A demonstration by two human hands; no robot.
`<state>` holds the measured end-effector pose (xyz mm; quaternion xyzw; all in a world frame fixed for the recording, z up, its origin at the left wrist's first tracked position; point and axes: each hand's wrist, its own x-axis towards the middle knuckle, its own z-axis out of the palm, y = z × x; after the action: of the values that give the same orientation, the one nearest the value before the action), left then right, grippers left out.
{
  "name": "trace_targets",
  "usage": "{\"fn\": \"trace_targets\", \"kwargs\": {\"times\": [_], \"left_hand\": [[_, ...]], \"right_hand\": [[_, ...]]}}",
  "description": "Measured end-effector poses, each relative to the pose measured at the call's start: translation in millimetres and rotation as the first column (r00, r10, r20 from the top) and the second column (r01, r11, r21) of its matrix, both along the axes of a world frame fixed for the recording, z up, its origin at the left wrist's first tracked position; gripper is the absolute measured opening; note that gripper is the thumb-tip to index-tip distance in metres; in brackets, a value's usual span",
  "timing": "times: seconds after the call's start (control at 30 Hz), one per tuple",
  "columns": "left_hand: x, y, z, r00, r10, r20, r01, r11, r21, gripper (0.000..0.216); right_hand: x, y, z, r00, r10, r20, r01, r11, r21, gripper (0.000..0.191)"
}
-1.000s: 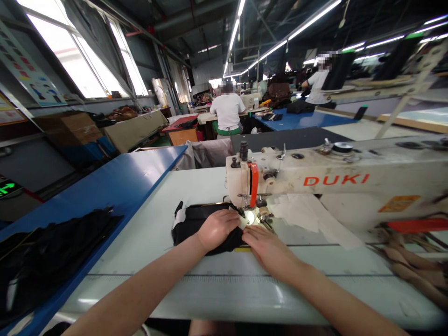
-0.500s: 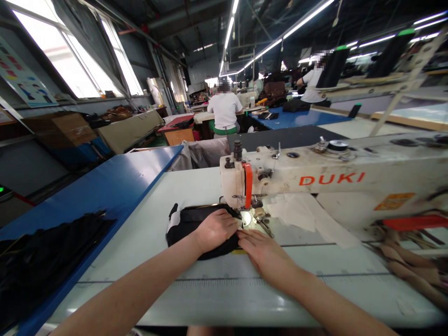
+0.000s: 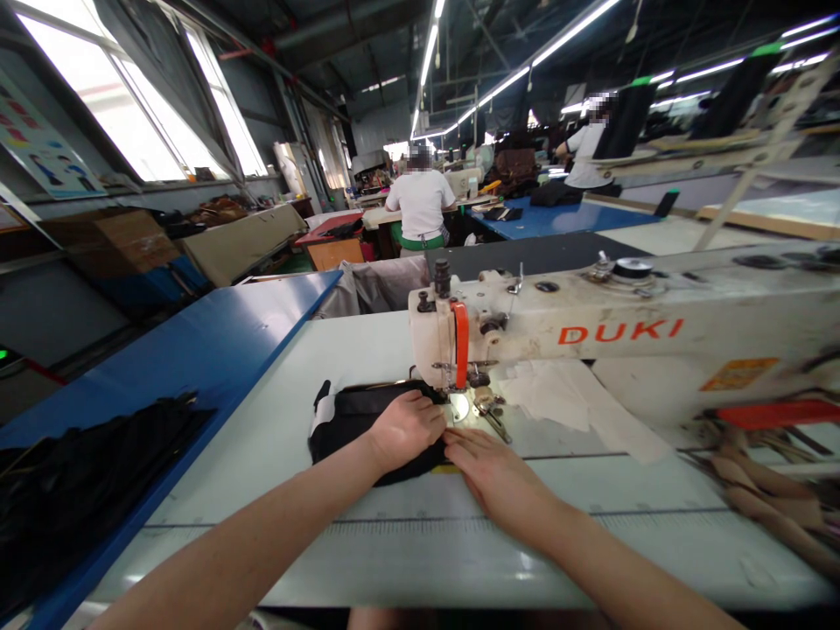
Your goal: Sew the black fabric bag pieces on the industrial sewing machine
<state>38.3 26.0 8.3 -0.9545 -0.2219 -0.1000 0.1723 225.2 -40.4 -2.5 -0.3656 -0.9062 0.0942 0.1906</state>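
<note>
Black fabric (image 3: 367, 404) lies on the table (image 3: 249, 455) at the sewing machine head (image 3: 433, 337), where we see the left hand (image 3: 408, 430) curled over it and the right hand (image 3: 491, 459) laid at its edge, any pinch hidden, in apparent stitching alignment that calls next for steady, flat guiding.

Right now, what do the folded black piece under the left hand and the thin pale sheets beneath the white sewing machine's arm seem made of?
Folded black piece: probably cloth, mostly dull, since it bends in soft folds. Thin pale sheets: perhaps paper or interlining, matte, with flat overlapping layers.
</note>
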Motion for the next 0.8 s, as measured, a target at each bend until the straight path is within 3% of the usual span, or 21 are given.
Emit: {"fn": "trace_targets", "kwargs": {"times": [0.8], "left_hand": [[-3.9,2.9,-1.7,0.995,0.023,0.099,-0.015,0.996,-0.085,0.02]], "right_hand": [[0.0,1.5,5.1,0.999,-0.003,-0.048,0.002,1.0,-0.031,0.035]]}}
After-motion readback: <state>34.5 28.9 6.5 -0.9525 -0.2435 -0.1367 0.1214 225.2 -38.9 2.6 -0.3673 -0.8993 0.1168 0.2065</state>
